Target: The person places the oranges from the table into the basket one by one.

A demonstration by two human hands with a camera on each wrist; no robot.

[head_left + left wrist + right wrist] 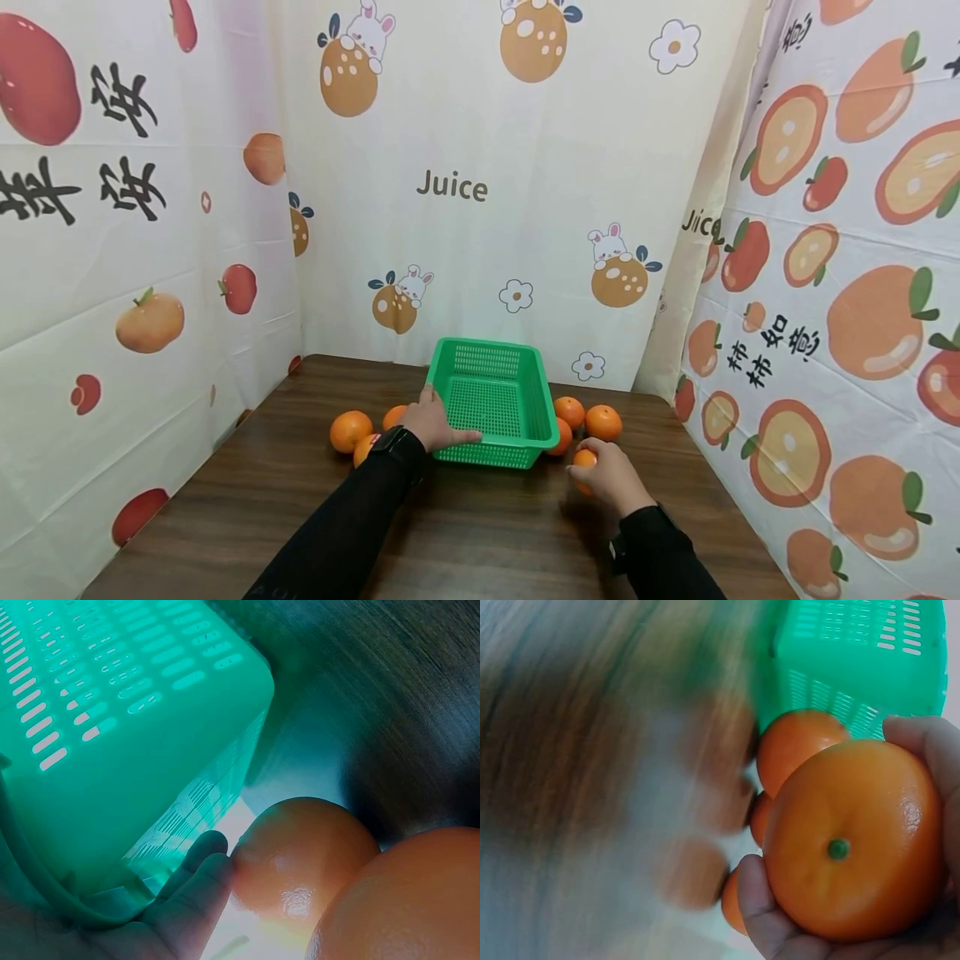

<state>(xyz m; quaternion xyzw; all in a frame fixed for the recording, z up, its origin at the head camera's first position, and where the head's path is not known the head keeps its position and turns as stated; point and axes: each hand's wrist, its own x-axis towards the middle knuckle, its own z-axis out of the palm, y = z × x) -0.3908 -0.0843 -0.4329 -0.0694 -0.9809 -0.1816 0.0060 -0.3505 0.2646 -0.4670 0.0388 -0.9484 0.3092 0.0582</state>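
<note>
A green plastic basket (480, 457) with slotted walls stands on the table, nothing visible inside. My left hand (432, 423) holds its near left corner, thumb along the front rim and fingers down the outer left side. In the left wrist view, those fingertips (210, 847) lie beside an orange (304, 855). My right hand (609, 479) grips an orange (585, 460) to the right of the basket. The right wrist view shows this orange (855, 840), its green stem end toward the camera, between thumb and fingers.
Right of the basket sit several more oranges (603, 422), one close against its wall. Others, including an orange (350, 432), lie to its left, partly behind my left arm. Fruit-printed cloth (480, 250) hangs behind and on both sides of the brown wooden table (480, 533).
</note>
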